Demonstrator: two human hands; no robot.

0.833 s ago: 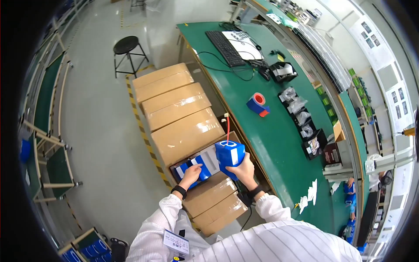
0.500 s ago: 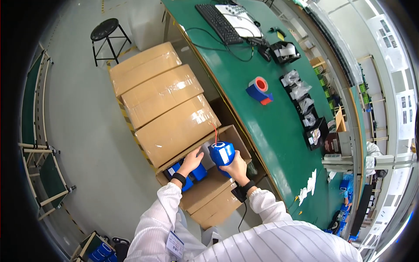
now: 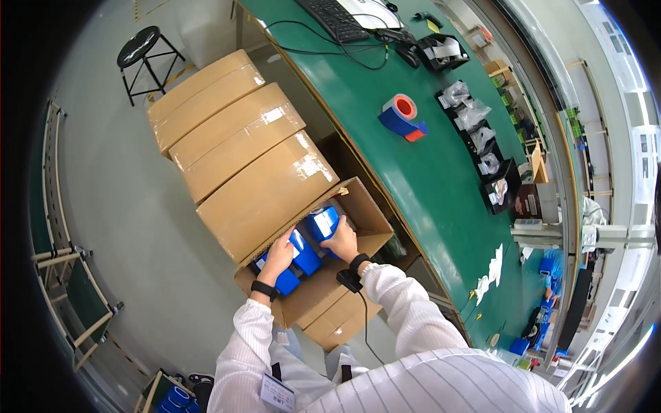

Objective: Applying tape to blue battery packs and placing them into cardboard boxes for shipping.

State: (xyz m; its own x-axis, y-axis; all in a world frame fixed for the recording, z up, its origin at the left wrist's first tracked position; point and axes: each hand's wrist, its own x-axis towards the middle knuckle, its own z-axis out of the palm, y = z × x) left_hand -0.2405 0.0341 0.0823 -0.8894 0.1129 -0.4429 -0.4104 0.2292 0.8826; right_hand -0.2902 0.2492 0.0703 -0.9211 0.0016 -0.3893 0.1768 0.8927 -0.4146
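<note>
An open cardboard box [image 3: 296, 308] in front of me holds several blue shrink-wrapped battery packs. My right hand [image 3: 342, 241] is closed around one battery pack [image 3: 323, 221] with a white label, low inside the box on its right side. Another battery pack [image 3: 305, 255] stands just left of it. My left hand [image 3: 277, 258] reaches in over the left part of the box. Its fingers are stretched out against the packs and partly hidden. A further battery pack [image 3: 287, 281] shows below the left hand.
Three closed cardboard boxes [image 3: 265, 196] stand in a row beyond the open one. Along the right runs a green workbench [image 3: 406, 186] with a tape roll [image 3: 405, 107], black bins [image 3: 501, 186] and a keyboard [image 3: 334, 19]. A black stool [image 3: 138, 47] stands far left.
My right hand has lowered its battery pack from above the box down into it, beside the others. My left hand has shifted slightly left against the packs. The head view has moved a little.
</note>
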